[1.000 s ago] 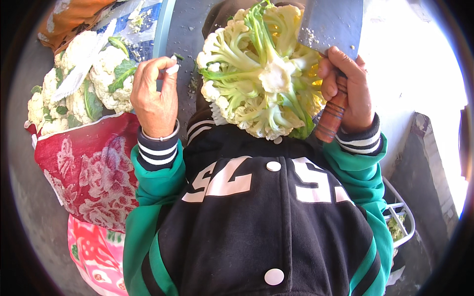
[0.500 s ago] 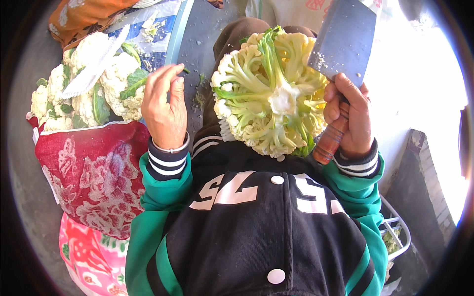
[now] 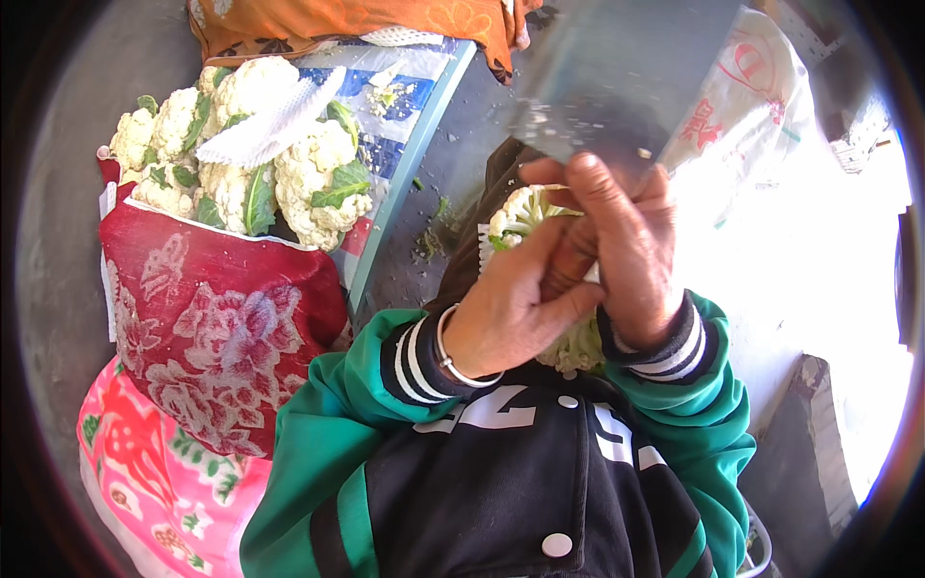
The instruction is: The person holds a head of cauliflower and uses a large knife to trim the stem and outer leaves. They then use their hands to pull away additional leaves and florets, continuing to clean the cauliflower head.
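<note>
My right hand (image 3: 631,246) is closed round a wide-bladed cleaver (image 3: 626,77), its thumb up near the base of the blade. The blade is raised and smeared by motion, with pale crumbs stuck to it. My left hand (image 3: 520,299) meets the right one, fingers curled in beside it; what they close on is hidden between the hands. Below both hands a cauliflower (image 3: 520,214) lies on my lap, its stem side mostly covered by them.
On my left, several cauliflowers (image 3: 323,173) with a white foam net (image 3: 270,125) stand behind a red flowered cloth (image 3: 222,318). A pink patterned cloth (image 3: 154,472) lies nearer me. An orange cloth (image 3: 366,17) and a blue-and-white striped surface (image 3: 409,106) are farther off. Trimmings (image 3: 431,241) dot the floor.
My left hand has moved right, from open beside the cauliflower to the right hand. The right hand and cleaver have shifted left over the cauliflower. The view has turned, moving the surroundings rightward.
</note>
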Demonstrator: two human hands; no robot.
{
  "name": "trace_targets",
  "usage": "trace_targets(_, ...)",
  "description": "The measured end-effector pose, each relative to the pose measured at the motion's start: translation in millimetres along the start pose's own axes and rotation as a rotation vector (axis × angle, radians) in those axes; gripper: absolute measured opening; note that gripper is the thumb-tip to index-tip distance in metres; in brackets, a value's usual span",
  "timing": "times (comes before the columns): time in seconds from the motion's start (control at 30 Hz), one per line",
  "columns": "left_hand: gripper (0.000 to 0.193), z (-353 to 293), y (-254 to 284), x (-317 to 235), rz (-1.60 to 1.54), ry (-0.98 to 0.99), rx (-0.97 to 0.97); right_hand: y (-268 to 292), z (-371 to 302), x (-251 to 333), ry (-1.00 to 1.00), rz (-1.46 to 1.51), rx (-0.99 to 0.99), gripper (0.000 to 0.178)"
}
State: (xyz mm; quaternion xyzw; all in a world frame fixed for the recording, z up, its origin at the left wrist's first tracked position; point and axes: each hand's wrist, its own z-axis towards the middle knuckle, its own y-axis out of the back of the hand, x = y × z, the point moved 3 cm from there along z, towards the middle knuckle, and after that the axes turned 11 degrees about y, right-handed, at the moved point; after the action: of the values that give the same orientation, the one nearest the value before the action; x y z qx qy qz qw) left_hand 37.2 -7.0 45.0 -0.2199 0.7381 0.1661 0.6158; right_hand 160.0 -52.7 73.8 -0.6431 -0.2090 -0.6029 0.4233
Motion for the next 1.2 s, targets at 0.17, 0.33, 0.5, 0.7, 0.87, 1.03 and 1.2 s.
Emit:
trace_targets(0.17,0.03,7,42,19,-0.047,0.106,-0.282,-3,5,-1,0.098,-0.059,0.081,0.042)
trace_targets(0.33,0.019,17,92,83,-0.047,0.211,-0.535,15,5,-20,0.068,-0.035,0.119,0.034)
trace_targets(0.5,0.023,35,128,124,-0.058,0.223,-0.627,14,2,-24,-0.032,-0.03,0.149,0.027)
trace_targets(0.7,0.027,74,157,142,-0.212,0.227,-0.598,16,2,-27,-0.031,-0.083,0.152,0.023)
trace_targets(0.87,0.027,100,199,159,-0.189,0.251,-0.766,31,-8,-20,0.089,0.032,-0.101,0.022)
trace_targets(1.03,0.057,110,234,174,0.084,0.121,-0.837,69,-30,-11,0.194,-0.021,-0.276,0.022)
trace_targets(1.2,0.079,96,213,156,0.545,0.035,-0.951,85,-46,-16,0.28,-0.117,-0.371,0.021)
